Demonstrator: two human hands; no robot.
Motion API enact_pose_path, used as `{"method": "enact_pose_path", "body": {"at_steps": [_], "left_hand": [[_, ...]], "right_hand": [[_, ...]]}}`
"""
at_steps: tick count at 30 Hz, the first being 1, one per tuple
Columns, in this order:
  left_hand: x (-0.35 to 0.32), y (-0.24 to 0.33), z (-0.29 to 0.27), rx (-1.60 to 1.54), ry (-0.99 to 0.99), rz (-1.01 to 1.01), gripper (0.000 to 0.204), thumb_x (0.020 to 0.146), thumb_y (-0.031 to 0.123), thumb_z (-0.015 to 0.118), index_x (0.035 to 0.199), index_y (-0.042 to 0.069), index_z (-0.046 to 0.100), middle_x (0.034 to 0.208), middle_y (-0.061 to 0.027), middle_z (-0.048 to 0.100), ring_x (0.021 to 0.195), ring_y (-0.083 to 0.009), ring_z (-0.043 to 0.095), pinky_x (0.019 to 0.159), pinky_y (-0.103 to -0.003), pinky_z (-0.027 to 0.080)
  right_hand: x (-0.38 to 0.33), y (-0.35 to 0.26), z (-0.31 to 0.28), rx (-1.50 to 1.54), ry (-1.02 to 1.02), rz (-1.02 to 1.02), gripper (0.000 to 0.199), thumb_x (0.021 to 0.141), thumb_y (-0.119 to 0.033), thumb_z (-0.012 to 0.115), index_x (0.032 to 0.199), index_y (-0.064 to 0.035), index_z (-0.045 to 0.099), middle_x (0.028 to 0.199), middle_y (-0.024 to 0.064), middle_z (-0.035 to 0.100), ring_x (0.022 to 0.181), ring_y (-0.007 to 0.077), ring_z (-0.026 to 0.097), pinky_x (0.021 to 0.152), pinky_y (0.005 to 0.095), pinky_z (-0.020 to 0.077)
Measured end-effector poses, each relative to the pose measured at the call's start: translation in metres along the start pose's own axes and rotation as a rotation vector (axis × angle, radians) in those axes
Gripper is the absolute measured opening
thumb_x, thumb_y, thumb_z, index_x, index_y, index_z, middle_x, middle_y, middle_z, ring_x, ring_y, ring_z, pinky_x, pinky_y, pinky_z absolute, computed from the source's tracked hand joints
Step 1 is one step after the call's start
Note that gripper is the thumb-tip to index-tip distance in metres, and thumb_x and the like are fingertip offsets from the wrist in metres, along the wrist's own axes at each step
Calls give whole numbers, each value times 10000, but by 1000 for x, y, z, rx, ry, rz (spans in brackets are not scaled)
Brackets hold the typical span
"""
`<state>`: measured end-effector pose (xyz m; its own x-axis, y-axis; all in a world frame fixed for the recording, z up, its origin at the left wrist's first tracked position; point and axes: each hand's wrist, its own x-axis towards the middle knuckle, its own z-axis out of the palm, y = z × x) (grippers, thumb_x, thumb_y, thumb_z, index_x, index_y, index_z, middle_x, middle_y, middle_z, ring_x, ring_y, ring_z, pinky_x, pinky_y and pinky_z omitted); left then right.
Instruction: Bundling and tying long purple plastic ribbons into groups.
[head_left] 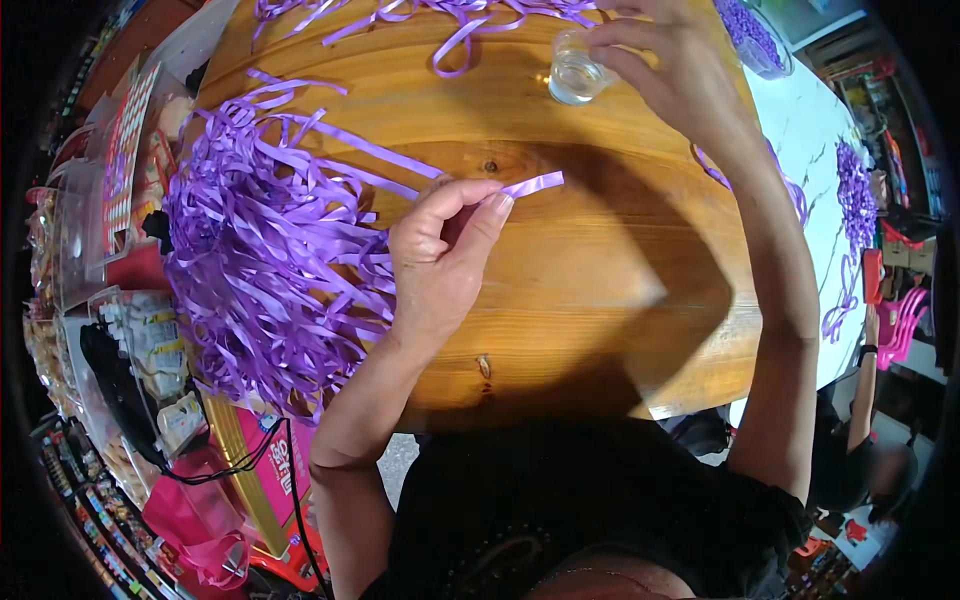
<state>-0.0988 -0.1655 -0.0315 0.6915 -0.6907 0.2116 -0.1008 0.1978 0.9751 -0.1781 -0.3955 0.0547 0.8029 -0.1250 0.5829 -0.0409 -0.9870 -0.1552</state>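
Observation:
My left hand [445, 245] is closed above the middle of the wooden table [580, 340], pinching a narrow purple satin ribbon [535, 185] between thumb and forefinger. A short end of the ribbon sticks out to the right, and its length runs back leftward behind the hand. At the far side, my right hand [668, 65] reaches over beside a small clear glass [573, 88], its visible fingers apart. Some fingertips lie near the picture's upper edge, and I see nothing held in them. A large tangled heap of purple ribbons [270, 250] covers the table's left side.
More ribbons [465, 20] lie along the far edge. To the right, a white marbled table [805, 130] bears purple pieces and a clear bowl [755, 40]. Packed goods and a pink bag [195, 510] crowd the left. Another person's arm [862, 390] shows at right.

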Motion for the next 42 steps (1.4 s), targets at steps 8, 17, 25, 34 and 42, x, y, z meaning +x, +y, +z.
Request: {"method": "enact_pose_path", "body": {"at_steps": [8, 17, 25, 34, 42], "left_hand": [[1, 8, -5, 24, 0, -15, 73, 820, -1, 646, 888, -22, 630, 698, 22, 517, 600, -27, 432, 526, -181, 339], [3, 5, -5, 9, 7, -44, 79, 821, 15, 654, 890, -20, 636, 697, 28, 512, 603, -27, 429, 528, -184, 338], [-2, 14, 0, -120, 8, -238, 78, 828, 29, 655, 899, -2, 645, 716, 58, 508, 626, -18, 411, 551, -174, 327], [-4, 10, -1, -134, -70, -230, 152, 823, 35, 656, 972, 11, 649, 847, 5, 626, 726, -42, 505, 652, -187, 398], [0, 10, -3, -62, -65, -185, 63, 818, 19, 657, 879, 7, 660, 719, 43, 519, 636, -33, 427, 569, -179, 340]], "right_hand": [[29, 28, 36, -205, -675, 95, 216, 791, -219, 544, 729, -30, 628, 934, 94, 632, 878, 270, 584, 818, 400, 414], [18, 6, -9, -85, -414, -97, 172, 733, -132, 673, 900, -95, 689, 858, 108, 626, 788, 304, 585, 704, 391, 457], [-52, -71, 14, 207, -155, -109, 277, 681, -107, 745, 948, -60, 689, 1015, 92, 639, 874, 248, 610, 696, 327, 467], [-68, -65, 27, 288, 2, -171, 285, 626, -50, 750, 900, -12, 679, 778, 71, 617, 648, 190, 576, 594, 302, 430], [-67, -65, 25, 210, -16, -194, 231, 636, -27, 746, 852, -4, 668, 753, 63, 604, 638, 186, 573, 577, 302, 419]]}}
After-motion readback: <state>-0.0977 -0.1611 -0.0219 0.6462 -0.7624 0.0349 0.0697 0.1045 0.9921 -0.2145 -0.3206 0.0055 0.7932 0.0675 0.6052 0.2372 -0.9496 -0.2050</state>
